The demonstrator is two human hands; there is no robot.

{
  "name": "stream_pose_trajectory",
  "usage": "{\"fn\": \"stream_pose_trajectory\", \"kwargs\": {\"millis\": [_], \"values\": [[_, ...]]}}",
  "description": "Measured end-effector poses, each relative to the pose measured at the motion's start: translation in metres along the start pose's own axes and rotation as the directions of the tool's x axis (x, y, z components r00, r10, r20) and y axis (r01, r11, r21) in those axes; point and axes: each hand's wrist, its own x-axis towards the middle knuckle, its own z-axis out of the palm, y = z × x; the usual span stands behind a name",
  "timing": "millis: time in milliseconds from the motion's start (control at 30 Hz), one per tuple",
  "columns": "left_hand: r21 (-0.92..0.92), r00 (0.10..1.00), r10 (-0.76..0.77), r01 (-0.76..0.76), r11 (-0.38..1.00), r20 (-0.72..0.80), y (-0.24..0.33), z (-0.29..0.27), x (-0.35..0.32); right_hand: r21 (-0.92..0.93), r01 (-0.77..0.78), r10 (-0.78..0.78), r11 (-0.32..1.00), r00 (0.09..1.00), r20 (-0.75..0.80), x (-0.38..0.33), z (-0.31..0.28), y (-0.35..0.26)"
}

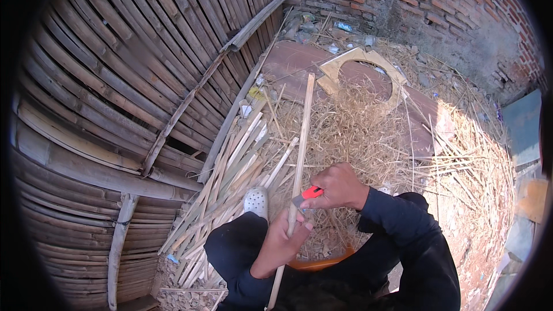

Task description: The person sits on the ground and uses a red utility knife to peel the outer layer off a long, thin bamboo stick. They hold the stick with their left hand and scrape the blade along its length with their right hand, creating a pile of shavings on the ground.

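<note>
A long, pale bamboo strip [303,132] stands at a slant before me, its far end pointing to the brick wall and its near end down by my legs. My left hand [287,235] wraps round its lower part. In my right hand [339,187] is a red utility knife [311,192], closed in the fingers. The knife's grey front end meets the strip just above my left hand; the blade's edge cannot be made out. Thin shavings [357,118] lie heaped beyond both hands.
Split bamboo strips [230,178] lie piled at left, beside my white clog [256,202]. A slatted bamboo wall [127,69] rises on the left, a brick wall [449,11] at the back. A board with a round cutout [357,55] rests on brown sheets. Part of an orange seat [322,262] shows beneath me.
</note>
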Motion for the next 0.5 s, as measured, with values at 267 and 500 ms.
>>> {"fn": "stream_pose_trajectory", "kwargs": {"millis": [267,500], "values": [[0.271,0.993,0.061,-0.032,0.962,-0.100,-0.001,-0.001,0.001,-0.005,-0.030,0.029,1.000,0.998,-0.047,-0.001,0.016,-0.004],[0.356,0.993,-0.018,0.057,0.933,-0.113,0.016,0.002,0.001,-0.055,-0.080,0.075,0.995,0.994,-0.084,0.009,0.018,0.013]]}}
